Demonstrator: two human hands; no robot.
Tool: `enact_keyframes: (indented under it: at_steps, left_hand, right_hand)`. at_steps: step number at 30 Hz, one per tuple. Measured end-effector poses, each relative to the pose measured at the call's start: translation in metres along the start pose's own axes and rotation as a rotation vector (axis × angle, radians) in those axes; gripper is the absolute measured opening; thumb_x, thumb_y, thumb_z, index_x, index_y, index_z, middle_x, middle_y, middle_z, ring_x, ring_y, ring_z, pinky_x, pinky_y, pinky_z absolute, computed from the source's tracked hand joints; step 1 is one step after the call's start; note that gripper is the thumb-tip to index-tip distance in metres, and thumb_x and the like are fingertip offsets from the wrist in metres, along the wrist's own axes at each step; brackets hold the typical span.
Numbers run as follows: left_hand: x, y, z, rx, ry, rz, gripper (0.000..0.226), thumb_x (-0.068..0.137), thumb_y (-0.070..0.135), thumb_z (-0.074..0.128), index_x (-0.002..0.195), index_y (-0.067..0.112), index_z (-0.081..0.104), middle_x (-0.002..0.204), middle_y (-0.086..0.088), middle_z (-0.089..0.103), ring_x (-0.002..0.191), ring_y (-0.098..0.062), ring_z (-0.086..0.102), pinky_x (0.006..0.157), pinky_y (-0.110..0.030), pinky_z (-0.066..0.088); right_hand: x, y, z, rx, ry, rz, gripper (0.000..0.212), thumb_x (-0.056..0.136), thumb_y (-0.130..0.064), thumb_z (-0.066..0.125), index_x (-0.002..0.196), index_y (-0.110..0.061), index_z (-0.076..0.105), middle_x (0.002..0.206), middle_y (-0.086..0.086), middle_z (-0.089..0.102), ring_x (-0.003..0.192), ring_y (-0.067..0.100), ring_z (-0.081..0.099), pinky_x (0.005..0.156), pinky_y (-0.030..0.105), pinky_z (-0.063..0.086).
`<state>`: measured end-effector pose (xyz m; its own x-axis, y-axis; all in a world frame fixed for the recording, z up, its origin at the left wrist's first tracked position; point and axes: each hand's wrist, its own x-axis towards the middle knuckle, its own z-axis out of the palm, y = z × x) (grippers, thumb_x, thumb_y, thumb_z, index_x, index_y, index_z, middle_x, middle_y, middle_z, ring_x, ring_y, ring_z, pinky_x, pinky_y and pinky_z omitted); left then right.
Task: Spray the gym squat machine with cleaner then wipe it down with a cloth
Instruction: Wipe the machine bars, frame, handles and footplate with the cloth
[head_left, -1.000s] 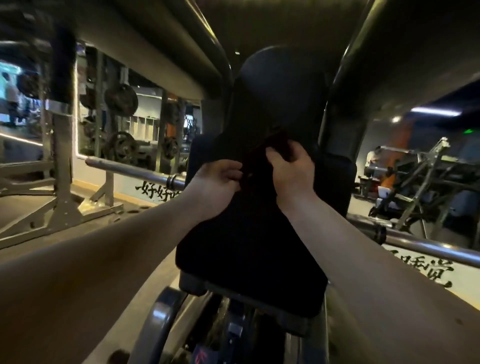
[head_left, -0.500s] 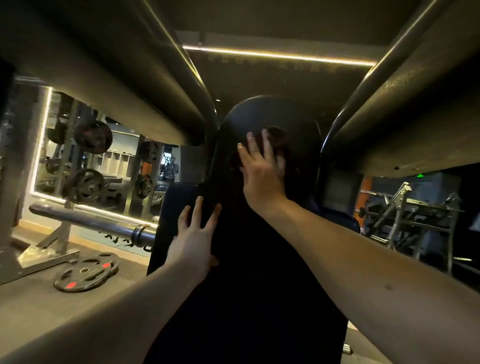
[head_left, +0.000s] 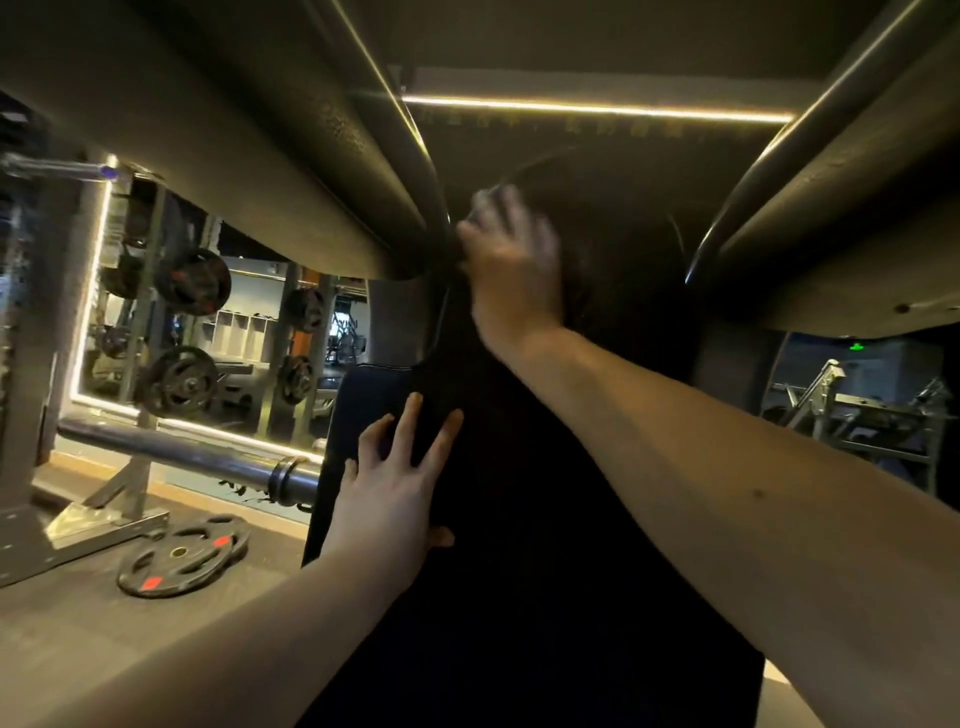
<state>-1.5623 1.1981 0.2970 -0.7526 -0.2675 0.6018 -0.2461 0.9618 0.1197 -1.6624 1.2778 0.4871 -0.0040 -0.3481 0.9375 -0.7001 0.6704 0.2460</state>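
Observation:
The squat machine's black back pad (head_left: 545, 545) fills the middle of the head view, between two thick shoulder pads, one at upper left (head_left: 208, 171) and one at upper right (head_left: 857, 208). My left hand (head_left: 389, 493) rests flat on the back pad's left edge with fingers spread. My right hand (head_left: 511, 265) is blurred with motion and presses with straight fingers on the upper left of the rounded head pad (head_left: 613, 244). A dark cloth under that hand is barely told apart from the pad. No spray bottle is in view.
A black weight plate with red marks (head_left: 182, 556) lies on the floor at left, beside a barbell end (head_left: 197, 454) and a grey rack foot (head_left: 78, 519). Plates hang on racks (head_left: 182, 379) behind. Another grey machine (head_left: 872, 415) stands at right.
My right hand has slid up and to the left across the head pad. My left hand went from gripping the cloth with the right to lying flat on the pad's left edge.

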Motion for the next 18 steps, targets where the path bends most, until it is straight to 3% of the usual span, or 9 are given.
enact_keyframes:
  at_steps: [2,4,8,11,15,18]
  left_hand:
    - [0.001,0.000,0.000,-0.005,0.008,0.002,0.125,0.086,0.054,0.074,0.149,0.050,-0.034,0.160,0.009,-0.038,0.152,-0.031,-0.019,0.123,-0.057,0.026]
    - [0.001,0.000,0.000,-0.008,0.013,0.004,0.124,0.086,0.054,0.073,0.148,0.050,-0.034,0.160,0.010,-0.037,0.152,-0.031,-0.020,0.123,-0.057,0.026]
    - [0.001,0.001,0.003,-0.017,0.024,0.025,0.123,0.088,0.052,0.073,0.149,0.050,-0.034,0.159,0.010,-0.038,0.152,-0.030,-0.020,0.124,-0.057,0.025]
    - [0.001,-0.002,0.003,-0.015,0.017,0.041,0.121,0.088,0.055,0.070,0.149,0.049,-0.034,0.158,0.011,-0.040,0.151,-0.030,-0.022,0.124,-0.056,0.023]
    - [-0.001,-0.005,0.000,0.004,-0.001,0.051,0.120,0.089,0.055,0.069,0.149,0.049,-0.035,0.159,0.009,-0.042,0.152,-0.031,-0.022,0.125,-0.054,0.025]
    - [0.000,0.000,0.000,0.002,0.026,0.037,0.121,0.088,0.053,0.071,0.150,0.048,-0.033,0.159,0.010,-0.041,0.152,-0.030,-0.022,0.124,-0.055,0.026]
  right_hand:
    - [-0.001,0.006,0.002,-0.055,-0.044,-0.145,0.042,0.100,-0.015,0.058,0.142,-0.019,0.059,0.155,0.009,0.051,0.144,0.035,0.042,0.122,0.049,0.022]
    - [0.000,0.036,-0.012,-0.116,0.001,-0.108,0.045,0.101,-0.015,0.057,0.145,-0.019,0.057,0.149,0.009,0.056,0.138,0.035,0.048,0.121,0.048,0.026]
    - [-0.009,0.089,-0.045,-0.092,0.085,0.219,0.048,0.107,-0.022,0.044,0.155,-0.024,0.044,0.170,0.001,0.025,0.157,0.027,0.017,0.127,0.051,0.012]
    - [0.003,0.053,-0.032,-0.059,0.157,0.316,0.048,0.106,-0.017,0.045,0.153,-0.024,0.047,0.170,0.002,0.024,0.159,0.029,0.010,0.125,0.055,0.013]
    - [0.016,0.005,-0.007,-0.016,0.070,0.015,0.047,0.102,-0.007,0.052,0.147,-0.020,0.056,0.164,0.006,0.038,0.154,0.031,0.027,0.125,0.051,0.019]
    - [0.004,0.031,-0.023,-0.042,-0.032,-0.063,0.048,0.105,-0.010,0.049,0.151,-0.021,0.050,0.156,0.006,0.049,0.146,0.031,0.037,0.125,0.047,0.020]
